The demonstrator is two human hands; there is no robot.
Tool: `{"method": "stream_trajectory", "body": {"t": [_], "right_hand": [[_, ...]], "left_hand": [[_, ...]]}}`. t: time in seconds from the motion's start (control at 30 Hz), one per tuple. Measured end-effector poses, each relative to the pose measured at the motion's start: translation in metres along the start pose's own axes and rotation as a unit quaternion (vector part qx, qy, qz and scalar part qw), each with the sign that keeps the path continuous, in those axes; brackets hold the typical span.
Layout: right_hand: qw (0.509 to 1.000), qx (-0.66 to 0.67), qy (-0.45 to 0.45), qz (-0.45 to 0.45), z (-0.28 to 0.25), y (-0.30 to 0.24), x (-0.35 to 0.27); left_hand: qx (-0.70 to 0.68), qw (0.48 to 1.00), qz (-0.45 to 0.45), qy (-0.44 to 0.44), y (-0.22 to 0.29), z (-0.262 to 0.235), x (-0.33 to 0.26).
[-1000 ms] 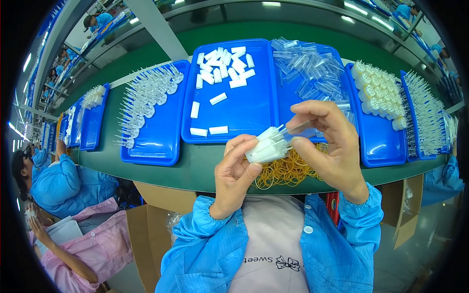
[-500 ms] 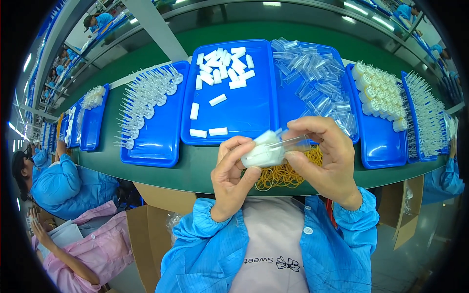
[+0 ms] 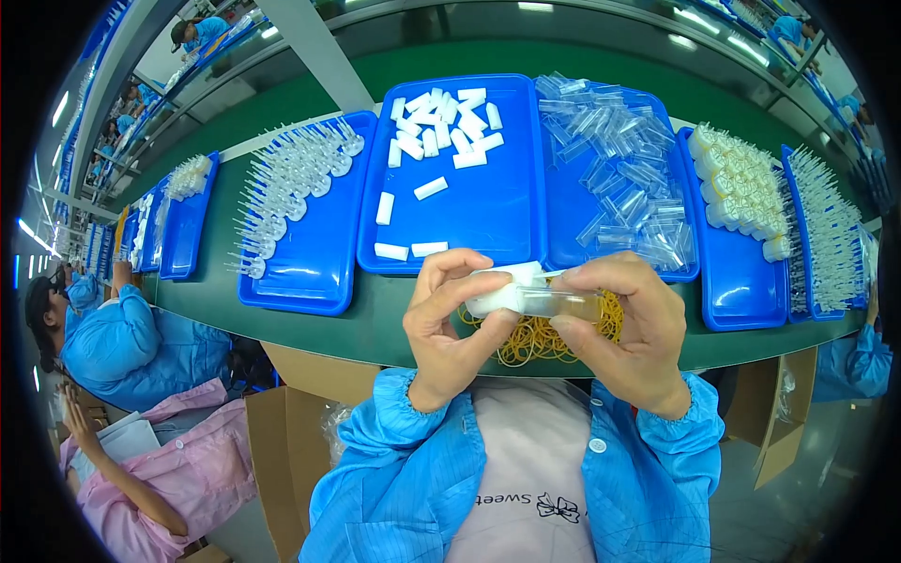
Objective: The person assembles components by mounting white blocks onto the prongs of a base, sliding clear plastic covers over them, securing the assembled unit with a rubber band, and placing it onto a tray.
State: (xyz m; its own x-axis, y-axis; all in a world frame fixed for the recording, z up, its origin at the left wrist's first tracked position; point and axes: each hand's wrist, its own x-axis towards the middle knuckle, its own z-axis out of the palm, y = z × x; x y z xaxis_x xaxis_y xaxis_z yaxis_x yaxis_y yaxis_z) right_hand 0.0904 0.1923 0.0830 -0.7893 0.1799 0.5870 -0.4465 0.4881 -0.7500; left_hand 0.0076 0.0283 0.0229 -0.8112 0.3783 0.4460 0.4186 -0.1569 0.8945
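Note:
My left hand (image 3: pixel 443 328) is closed around a small bundle of white plastic parts (image 3: pixel 497 298), pinched between thumb and fingers. From the other side, my right hand (image 3: pixel 631 324) grips a clear plastic tube (image 3: pixel 561 302) between thumb and forefinger. One end of the tube meets the white parts; whether it fits over them I cannot tell. A thin pale piece lies along the tube's upper side, partly hidden by my right fingers. Both hands are raised over a heap of yellow rubber bands (image 3: pixel 537 347) on the green table (image 3: pixel 375 330).
Loose white blocks lie in a blue tray (image 3: pixel 450 225) ahead, beside another holding clear tubes (image 3: pixel 615 202). Stemmed clear parts (image 3: pixel 291 202) fill a tray at left. Banded white bundles (image 3: pixel 737 188) and more stemmed parts (image 3: pixel 826 230) stand right. Co-workers sit at left.
The white bundle and the clear tube have come into line, end against side, and are held more level. My hands have drawn slightly closer together. The whole view has shifted a little.

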Motion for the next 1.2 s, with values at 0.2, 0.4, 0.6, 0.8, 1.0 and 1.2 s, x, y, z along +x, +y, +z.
{"method": "stream_trajectory", "body": {"t": [0.2, 0.4, 0.6, 0.8, 1.0, 1.2], "right_hand": [[0.999, -0.032, 0.011, -0.034, 0.002, -0.003, -0.005], [0.99, 0.094, 0.094, 0.055, 0.012, 0.001, -0.015], [0.996, 0.065, 0.046, 0.04, 0.007, 0.0, -0.014], [0.991, 0.091, 0.052, 0.08, 0.007, 0.001, -0.016], [0.958, 0.228, 0.063, 0.16, 0.006, 0.006, -0.013], [0.99, 0.047, -0.008, 0.129, -0.005, 0.004, -0.011]], "left_hand": [[-0.037, 0.998, -0.042, 0.007, 0.005, 0.003, -0.001], [0.023, 0.999, 0.033, 0.004, 0.01, 0.005, -0.004], [-0.012, 1.0, -0.004, -0.006, 0.011, 0.003, -0.004], [-0.048, 0.998, -0.036, -0.002, 0.01, 0.006, -0.005], [0.024, 1.0, 0.014, -0.002, 0.006, 0.009, -0.006], [0.008, 1.0, -0.017, 0.007, 0.0, 0.013, -0.007]]}}
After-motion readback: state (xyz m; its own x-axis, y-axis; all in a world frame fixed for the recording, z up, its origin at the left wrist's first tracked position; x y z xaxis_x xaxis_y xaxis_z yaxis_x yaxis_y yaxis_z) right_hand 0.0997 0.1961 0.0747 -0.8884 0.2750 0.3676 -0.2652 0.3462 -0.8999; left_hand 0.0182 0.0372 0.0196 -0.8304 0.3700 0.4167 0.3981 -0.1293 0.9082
